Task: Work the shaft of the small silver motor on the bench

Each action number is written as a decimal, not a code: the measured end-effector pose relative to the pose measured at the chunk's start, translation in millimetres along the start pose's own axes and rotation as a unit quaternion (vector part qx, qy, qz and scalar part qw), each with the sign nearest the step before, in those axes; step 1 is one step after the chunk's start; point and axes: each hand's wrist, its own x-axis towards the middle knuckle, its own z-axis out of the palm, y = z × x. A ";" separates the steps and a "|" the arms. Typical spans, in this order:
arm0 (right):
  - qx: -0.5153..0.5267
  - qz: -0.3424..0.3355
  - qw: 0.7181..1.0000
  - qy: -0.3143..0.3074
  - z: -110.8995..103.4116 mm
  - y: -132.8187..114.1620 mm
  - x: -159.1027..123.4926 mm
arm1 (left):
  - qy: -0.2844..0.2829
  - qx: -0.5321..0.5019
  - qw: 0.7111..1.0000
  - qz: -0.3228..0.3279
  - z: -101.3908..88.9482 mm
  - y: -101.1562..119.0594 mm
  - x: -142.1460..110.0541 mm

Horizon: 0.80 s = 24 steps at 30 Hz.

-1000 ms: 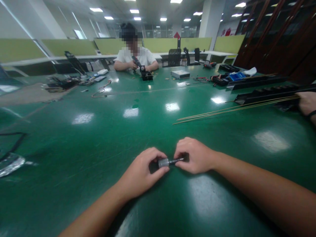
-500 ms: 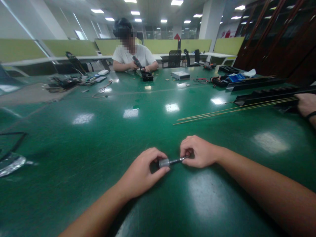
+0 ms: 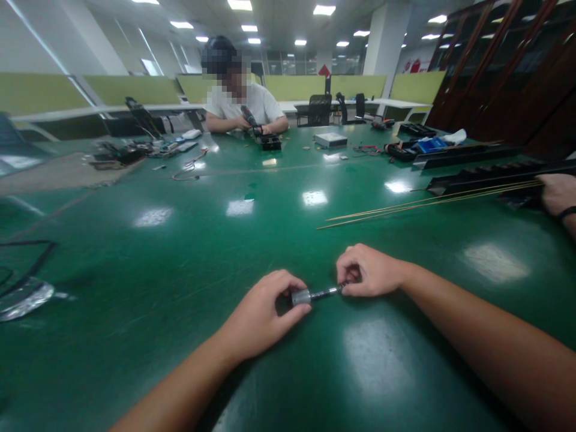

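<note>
My left hand [image 3: 272,309] grips a short silver-grey metal cylinder [image 3: 301,297] between thumb and fingers, just above the green table. From the cylinder's right end a thin dark rod [image 3: 321,294] with a shiny band sticks out. The rod's far end sits between the pinched thumb and fingers of my right hand [image 3: 366,273]; a dark, ridged bit shows there, too small to name. Cylinder and rod lie in one line, tilted slightly up to the right.
Long thin golden rods [image 3: 382,211] reach in from the right, near another person's hand [image 3: 558,195]. Black channel pieces [image 3: 477,179] lie there. Across the green table [image 3: 189,270] a person [image 3: 243,105] holds a power tool. Electronics [image 3: 117,153] are heaped at left.
My right hand has moved right and slightly away from me, and more of the rod shows between the hands. My left hand has stayed nearly still. The person opposite leans a little left.
</note>
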 end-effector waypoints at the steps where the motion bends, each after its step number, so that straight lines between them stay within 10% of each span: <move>1: 0.000 -0.001 1.000 -0.001 0.3 0.1 0.2 | 0.001 0.001 1.000 0.000 0.0 0.0 0.2; 24: -0.016 0.000 1.000 0.002 0.2 -2.5 -0.1 | -0.003 0.004 1.000 0.003 -0.5 0.4 0.2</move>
